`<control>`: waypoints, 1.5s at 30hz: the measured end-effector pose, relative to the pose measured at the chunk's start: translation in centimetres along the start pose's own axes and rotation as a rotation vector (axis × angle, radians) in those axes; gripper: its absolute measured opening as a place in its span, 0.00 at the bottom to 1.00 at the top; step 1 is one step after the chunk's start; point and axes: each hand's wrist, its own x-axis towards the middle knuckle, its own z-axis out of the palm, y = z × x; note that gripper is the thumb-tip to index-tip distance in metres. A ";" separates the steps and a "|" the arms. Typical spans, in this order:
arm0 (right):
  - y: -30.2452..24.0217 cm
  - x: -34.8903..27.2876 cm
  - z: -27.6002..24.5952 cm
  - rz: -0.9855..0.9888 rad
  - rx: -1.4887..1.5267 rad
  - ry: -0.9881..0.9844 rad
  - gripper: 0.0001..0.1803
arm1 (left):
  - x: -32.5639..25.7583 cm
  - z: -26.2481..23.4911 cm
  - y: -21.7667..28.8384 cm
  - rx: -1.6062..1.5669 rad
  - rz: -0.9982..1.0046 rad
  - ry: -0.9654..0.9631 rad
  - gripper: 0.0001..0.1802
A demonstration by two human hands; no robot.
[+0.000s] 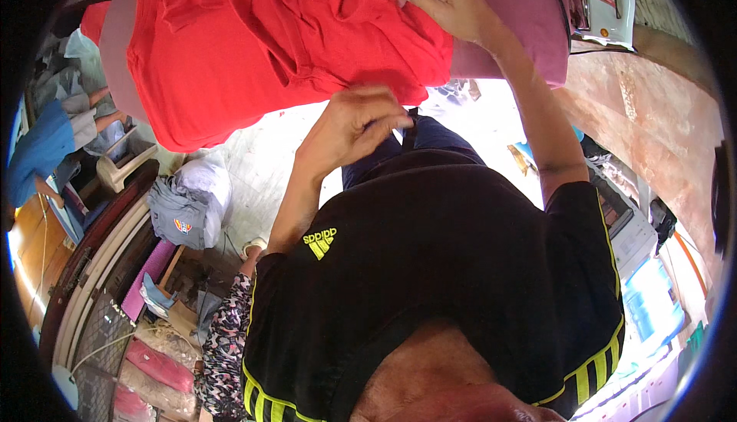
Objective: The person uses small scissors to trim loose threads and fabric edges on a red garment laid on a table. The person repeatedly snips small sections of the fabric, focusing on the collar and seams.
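Note:
A red knit garment (261, 38), perhaps a T-shirt, lies rumpled across a mauve padded board (530, 8) in front of me. At the garment's near edge is my left hand (349, 126), its fingers curled and pressed together. Whatever is in that pinch, if anything, cannot be made out. My right hand (453, 4) is over the garment's far right part, fingers bent and thumb apart from them. It seems to touch the cloth without gripping it. A white iron (610, 4) with a metal plate stands on end to the right of the board.
A dark cord runs along the board's right side. On the left, a person in a blue top (50, 142) is near a pale plastic chair (123, 161). Grey and white bags (184, 207) rest on the floor. Someone in patterned clothing (226, 330) is at lower left.

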 end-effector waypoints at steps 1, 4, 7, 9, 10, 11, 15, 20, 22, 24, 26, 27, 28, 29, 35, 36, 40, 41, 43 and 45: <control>-0.1 0.0 -0.2 0.012 -0.020 -0.011 0.17 | 0.1 -0.5 0.9 -0.184 -0.114 -0.126 0.06; -1.5 0.3 -0.6 0.021 -0.091 -0.042 0.17 | 3.3 -2.3 0.5 0.253 0.229 0.380 0.11; -2.4 0.4 -0.4 -0.098 -0.146 -0.017 0.17 | 6.7 -3.1 -1.2 0.274 0.207 0.525 0.21; -1.8 0.7 0.2 -0.285 -0.137 0.069 0.17 | 7.4 -3.2 -1.9 0.061 0.080 0.467 0.25; -2.0 0.3 0.4 -0.190 -0.085 0.113 0.16 | 7.2 -3.3 -2.2 -0.050 -0.001 0.421 0.27; -2.8 -0.3 0.8 -0.091 -0.034 0.156 0.16 | 7.2 -3.3 -2.6 -0.163 -0.083 0.371 0.28; 0.2 -2.1 2.7 -0.166 0.042 0.299 0.17 | 7.2 -3.1 -3.9 -0.242 0.018 0.390 0.21; -0.2 -3.0 4.6 -0.173 -0.095 0.299 0.16 | 6.9 -3.2 -3.7 -0.223 -0.055 0.389 0.15; -0.1 -2.9 4.9 -0.145 -0.118 0.308 0.13 | 7.0 -3.3 -3.6 -0.209 -0.069 0.386 0.16; -0.1 -2.6 4.7 -0.122 -0.118 0.295 0.12 | 6.8 -3.4 -3.5 -0.197 -0.091 0.390 0.16; -0.1 -2.5 4.4 -0.077 -0.068 0.283 0.12 | 6.6 -3.5 -3.3 -0.191 -0.116 0.403 0.15; -0.1 -2.5 4.2 -0.042 -0.018 0.277 0.12 | 6.6 -3.5 -3.2 -0.188 -0.114 0.401 0.15; -0.1 -2.4 4.1 -0.008 0.032 0.271 0.12 | 6.6 -3.6 -3.1 -0.185 -0.113 0.400 0.15; 0.1 -2.4 3.9 -0.020 0.040 0.263 0.12 | 6.6 -3.6 -3.0 -0.183 -0.111 0.398 0.15; 0.2 -2.0 3.4 0.034 0.290 0.169 0.10 | 6.5 -3.4 -3.0 -0.154 -0.056 0.404 0.14; 0.1 -2.0 3.2 0.049 0.312 0.150 0.08 | 6.5 -3.5 -2.8 -0.065 -0.034 0.400 0.13; -1.2 -2.9 2.5 -0.001 0.252 0.178 0.08 | 6.3 -3.5 -2.8 -0.067 -0.082 0.416 0.13; -1.1 -3.1 2.4 -0.037 0.203 0.176 0.09 | 6.2 -3.4 -2.9 -0.158 -0.129 0.430 0.14; -0.7 -3.9 2.6 -0.110 0.105 0.170 0.12 | 6.1 -3.5 -2.8 -0.219 -0.141 0.407 0.15; 0.3 -4.0 3.1 -0.140 -0.001 0.151 0.12 | 6.1 -3.7 -2.8 -0.249 -0.131 0.403 0.17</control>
